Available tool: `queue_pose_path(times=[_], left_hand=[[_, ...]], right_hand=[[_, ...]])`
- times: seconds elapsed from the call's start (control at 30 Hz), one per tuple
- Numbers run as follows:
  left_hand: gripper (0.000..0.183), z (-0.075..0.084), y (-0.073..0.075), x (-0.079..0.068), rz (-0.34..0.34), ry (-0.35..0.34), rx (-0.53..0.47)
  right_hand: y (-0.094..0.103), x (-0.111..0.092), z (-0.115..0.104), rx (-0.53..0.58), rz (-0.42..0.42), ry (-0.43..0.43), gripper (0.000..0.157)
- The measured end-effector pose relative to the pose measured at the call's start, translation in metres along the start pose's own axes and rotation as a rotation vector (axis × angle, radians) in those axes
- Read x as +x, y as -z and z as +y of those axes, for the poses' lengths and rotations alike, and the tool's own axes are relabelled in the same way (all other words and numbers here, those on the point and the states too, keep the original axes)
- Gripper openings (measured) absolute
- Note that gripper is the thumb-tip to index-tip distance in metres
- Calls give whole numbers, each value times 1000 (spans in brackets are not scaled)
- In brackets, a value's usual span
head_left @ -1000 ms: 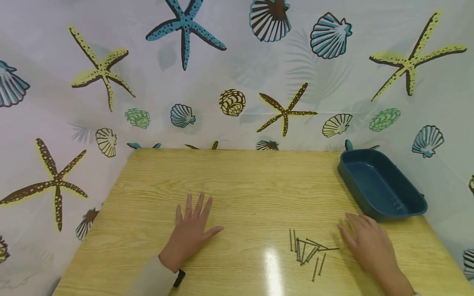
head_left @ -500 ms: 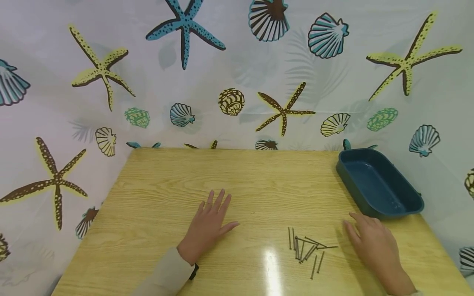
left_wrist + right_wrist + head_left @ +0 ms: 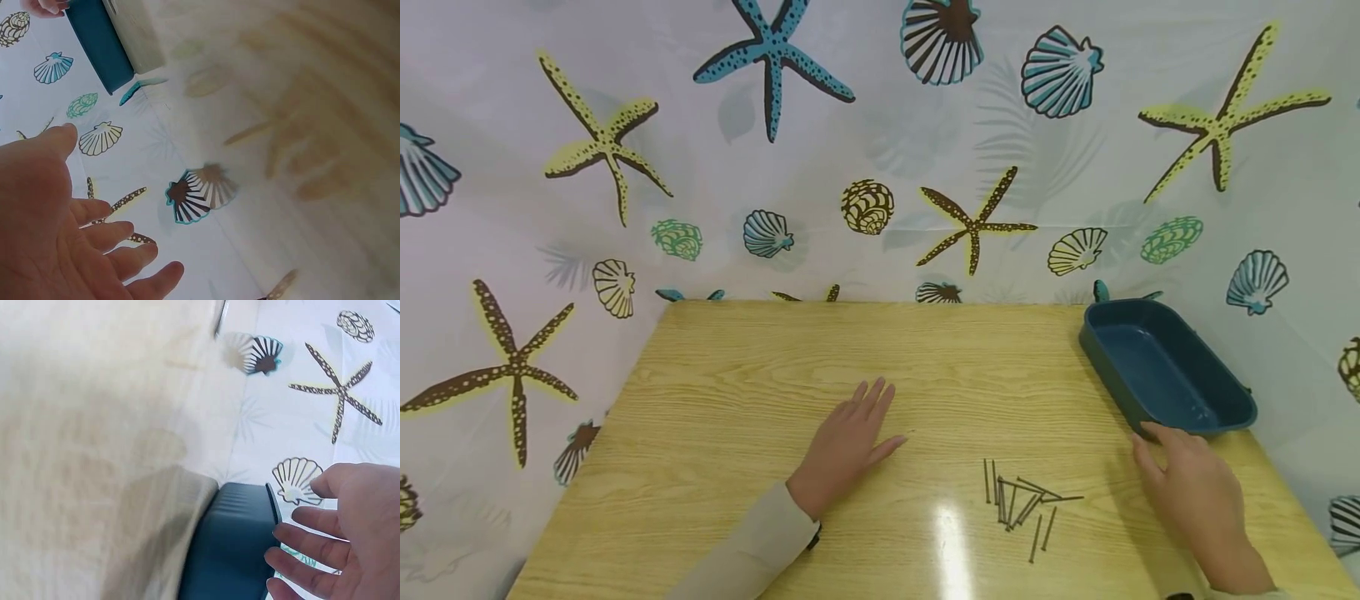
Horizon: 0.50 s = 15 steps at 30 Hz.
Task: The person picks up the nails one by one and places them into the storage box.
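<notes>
My left hand is over the middle of the table with its fingers straight and thumb spread, holding nothing. In the left wrist view the same hand shows its relaxed fingers. My right hand is at the near end of a dark blue rectangular tub, its fingertips right at the rim. The right wrist view shows the right hand's fingers loosely bent beside the tub's wall. Between the hands, several long nails lie in a loose pile on the wood.
The light wood-grain table fills the lower view. A white curtain printed with shells and starfish hangs behind it and along both sides. The tub stands at the table's right edge, close to the curtain.
My left hand has slid right and slightly forward toward the middle of the table. My right hand has shifted right, closer to the tub's near end. The nails have stayed put.
</notes>
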<state>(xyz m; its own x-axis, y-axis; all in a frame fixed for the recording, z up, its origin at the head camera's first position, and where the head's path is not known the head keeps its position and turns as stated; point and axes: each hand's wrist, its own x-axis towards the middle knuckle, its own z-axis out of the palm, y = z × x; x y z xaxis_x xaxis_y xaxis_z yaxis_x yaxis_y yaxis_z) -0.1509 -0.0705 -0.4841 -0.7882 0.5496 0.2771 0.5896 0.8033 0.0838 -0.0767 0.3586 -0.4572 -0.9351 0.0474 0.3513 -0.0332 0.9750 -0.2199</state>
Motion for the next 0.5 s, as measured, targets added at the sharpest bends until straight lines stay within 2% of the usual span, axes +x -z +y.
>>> queue_pose_path(times=[0.17,0.27,0.5], left_hand=[[68,6,1,12,44,-14,-4],[63,10,2,18,68,-27,-6],[57,19,9,37,127,-112,13]], right_hand=[[11,8,12,8,-32,-74,40],[16,14,23,4,-23,-85,39],[28,31,39,-33,3,-98,32]])
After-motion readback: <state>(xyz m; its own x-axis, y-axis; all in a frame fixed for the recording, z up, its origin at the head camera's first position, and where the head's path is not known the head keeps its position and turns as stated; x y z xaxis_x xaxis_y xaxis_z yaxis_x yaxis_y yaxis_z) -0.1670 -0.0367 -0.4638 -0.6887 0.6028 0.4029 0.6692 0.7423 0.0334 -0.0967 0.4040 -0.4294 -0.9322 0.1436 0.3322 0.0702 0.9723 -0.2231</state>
